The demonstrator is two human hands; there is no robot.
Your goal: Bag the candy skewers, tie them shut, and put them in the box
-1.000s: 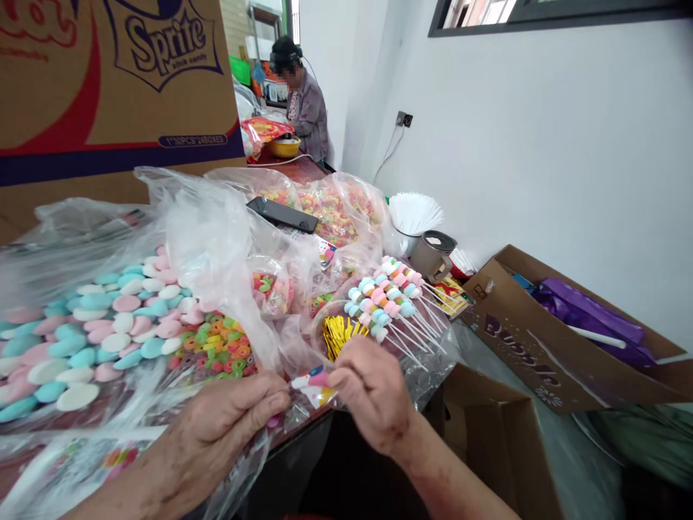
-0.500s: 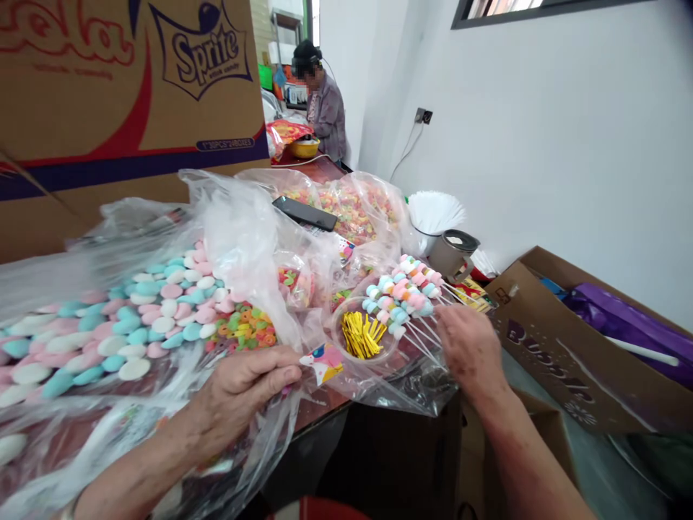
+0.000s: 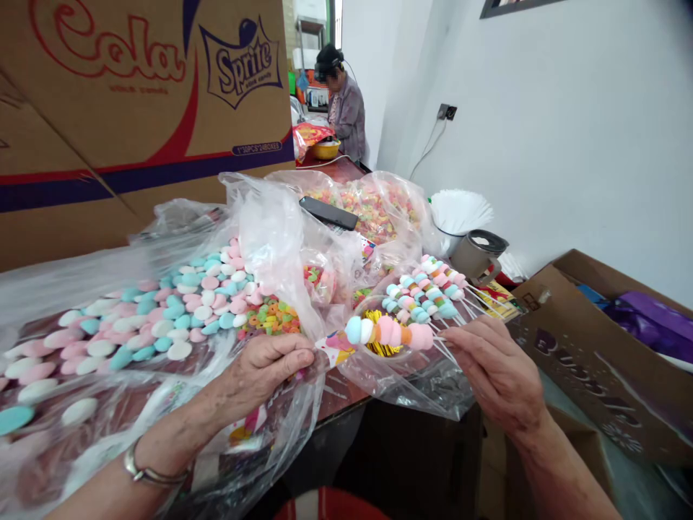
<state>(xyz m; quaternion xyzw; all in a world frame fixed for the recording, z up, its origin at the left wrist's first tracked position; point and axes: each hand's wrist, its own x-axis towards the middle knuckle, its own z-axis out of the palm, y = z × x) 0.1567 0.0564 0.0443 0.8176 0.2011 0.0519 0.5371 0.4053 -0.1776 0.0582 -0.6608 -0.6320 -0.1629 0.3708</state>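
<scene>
My right hand point(image 3: 495, 368) pinches the stick of a marshmallow skewer point(image 3: 388, 332), threaded with blue, white and pink pieces and orange ones between. The skewer lies level and points left. Its blue end is at the mouth of a small printed plastic bag point(image 3: 338, 349); whether it is inside, I cannot tell. Thumb and fingers of my left hand point(image 3: 271, 365) are closed on the bag's other end. Behind the skewer, a clear tub point(image 3: 408, 355) holds gold twist ties point(image 3: 385, 349), partly covered. More marshmallow skewers point(image 3: 427, 289) lie beyond it.
Loose marshmallows point(image 3: 162, 328) and gummy rings point(image 3: 271, 321) spread over plastic on the left. A phone point(image 3: 328, 213) rests on bagged candy point(image 3: 373, 213). Behind are a mug point(image 3: 476, 253) and white sticks point(image 3: 460, 209). Cartons point(image 3: 574, 361) stand right; a person point(image 3: 346, 108) works farther back.
My right hand has picked up one skewer from the pile and brought it left to the printed bag. My left hand still holds the bag. The view has shifted left.
</scene>
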